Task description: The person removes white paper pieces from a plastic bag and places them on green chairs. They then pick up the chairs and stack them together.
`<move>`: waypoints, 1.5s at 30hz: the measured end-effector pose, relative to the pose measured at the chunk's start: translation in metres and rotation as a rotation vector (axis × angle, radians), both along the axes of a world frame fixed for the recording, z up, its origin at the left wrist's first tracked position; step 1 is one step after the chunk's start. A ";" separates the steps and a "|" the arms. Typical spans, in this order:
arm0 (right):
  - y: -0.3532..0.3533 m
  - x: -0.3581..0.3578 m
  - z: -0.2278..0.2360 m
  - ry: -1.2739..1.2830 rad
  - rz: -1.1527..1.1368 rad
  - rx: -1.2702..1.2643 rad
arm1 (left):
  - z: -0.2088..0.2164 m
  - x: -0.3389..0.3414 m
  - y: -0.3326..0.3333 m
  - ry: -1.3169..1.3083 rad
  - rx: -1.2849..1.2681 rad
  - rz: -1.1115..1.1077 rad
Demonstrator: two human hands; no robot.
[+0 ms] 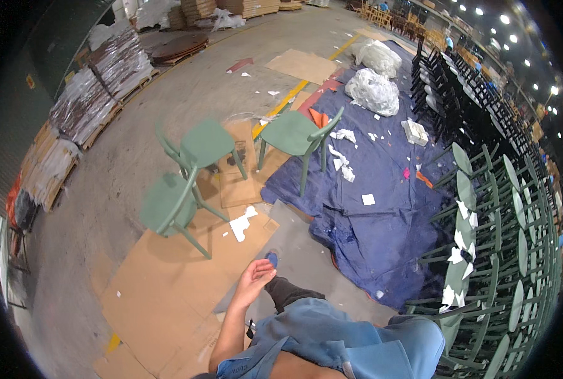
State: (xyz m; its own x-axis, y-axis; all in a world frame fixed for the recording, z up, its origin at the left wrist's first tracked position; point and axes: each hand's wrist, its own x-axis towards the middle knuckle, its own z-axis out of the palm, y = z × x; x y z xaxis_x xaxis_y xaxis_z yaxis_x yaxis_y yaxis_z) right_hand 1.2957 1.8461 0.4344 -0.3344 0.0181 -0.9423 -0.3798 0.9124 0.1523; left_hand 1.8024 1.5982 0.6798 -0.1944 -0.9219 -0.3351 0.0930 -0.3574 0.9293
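My left hand (255, 279) is held out in front of my body, above the cardboard edge and my shoe (272, 258). Its fingers are loosely bent, and nothing shows in them. I cannot see my right hand. Ahead and to the left stand three green chairs: the nearest chair (165, 203), another chair (207, 144) just beyond it, and a third chair (289, 133) to the right. My hand touches none of them. Torn white scraps (240, 227) lie on the flattened cardboard (168, 278) between the nearest chair and my hand.
A dark blue sheet (389, 234) covers floor to the right, with scraps and clear plastic bundles (373, 91) on it. Stacked green chairs (490, 252) and black chairs (446, 88) line the right side. Wrapped pallets (82, 110) stand at left.
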 end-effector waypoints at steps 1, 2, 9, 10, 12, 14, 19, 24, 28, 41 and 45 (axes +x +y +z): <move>-0.009 0.009 -0.004 -0.016 0.021 0.050 | -0.006 0.009 -0.015 -0.006 0.039 0.027; -0.025 0.025 -0.014 -0.050 0.045 0.075 | -0.013 0.019 -0.028 -0.013 0.080 0.058; -0.281 0.134 -0.092 -0.224 0.458 -0.390 | -0.138 0.111 -0.110 -0.424 0.298 -0.030; -0.342 0.191 -0.071 -0.219 0.482 -0.824 | -0.137 0.142 -0.110 -0.617 0.321 -0.035; -0.466 0.267 -0.006 -0.343 0.272 -1.009 | -0.170 0.200 -0.085 -1.046 0.314 -0.122; -0.554 0.285 0.043 -0.483 0.125 -1.165 | -0.200 0.220 -0.071 -1.278 0.433 -0.407; -0.662 0.268 0.116 -0.547 0.157 -1.297 | -0.222 0.216 -0.084 -1.086 0.654 -0.573; -0.676 0.199 0.062 -0.277 0.286 -0.991 | -0.264 0.188 -0.189 -0.925 0.590 -0.617; -0.679 0.167 0.055 -0.148 0.346 -0.777 | -0.303 0.170 -0.293 -0.811 0.466 -0.694; -0.872 0.109 0.116 0.360 0.984 -1.069 | -0.266 0.089 -0.603 -0.751 0.360 -0.437; -0.945 0.057 0.079 0.121 1.546 -0.829 | -0.263 0.051 -0.604 -0.645 0.342 -0.204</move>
State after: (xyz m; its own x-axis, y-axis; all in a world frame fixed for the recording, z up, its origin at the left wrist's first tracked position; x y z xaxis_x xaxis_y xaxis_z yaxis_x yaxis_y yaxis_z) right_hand 1.3529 0.9009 0.5136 0.3578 -0.7832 -0.5084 -0.9171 -0.3972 -0.0336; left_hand 1.8529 0.9939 0.4172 -0.0185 -0.7126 -0.7013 -0.5303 -0.5876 0.6111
